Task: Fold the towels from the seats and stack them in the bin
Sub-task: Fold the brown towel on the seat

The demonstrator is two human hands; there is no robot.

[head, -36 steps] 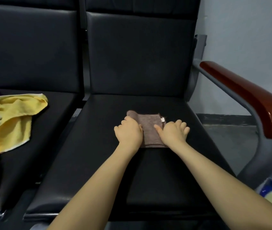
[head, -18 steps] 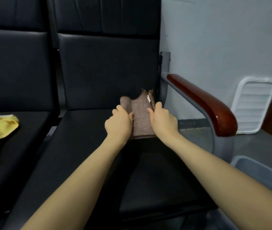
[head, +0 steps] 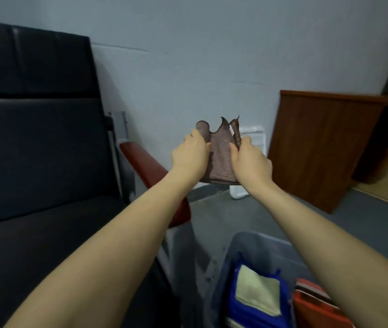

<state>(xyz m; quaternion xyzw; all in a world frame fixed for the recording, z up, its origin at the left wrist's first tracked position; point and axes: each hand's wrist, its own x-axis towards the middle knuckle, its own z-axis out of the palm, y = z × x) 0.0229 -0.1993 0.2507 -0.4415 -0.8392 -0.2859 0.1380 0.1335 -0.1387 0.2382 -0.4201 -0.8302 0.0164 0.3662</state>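
Note:
A folded brown towel (head: 220,157) hangs in the air past the seat's red-brown armrest (head: 151,171). My left hand (head: 189,157) grips its left edge and my right hand (head: 250,162) grips its right edge, thumbs on top. Below and nearer to me stands the translucent grey bin (head: 254,242) on the floor. Inside it lie a folded pale yellow-green towel (head: 258,290) on a blue one (head: 240,306), with a red towel (head: 313,304) beside them. My right forearm hides part of the bin.
The black padded seat (head: 46,233) fills the left side. A brown wooden cabinet (head: 318,143) stands at the right against the grey wall. A white vented object (head: 254,138) leans on the wall behind the towel. Grey floor lies between the seat and the cabinet.
Both hands lifted the folded brown towel off the seat and carried it right, past the armrest. My view turned right, so the yellow towel left the frame and the bin came in.

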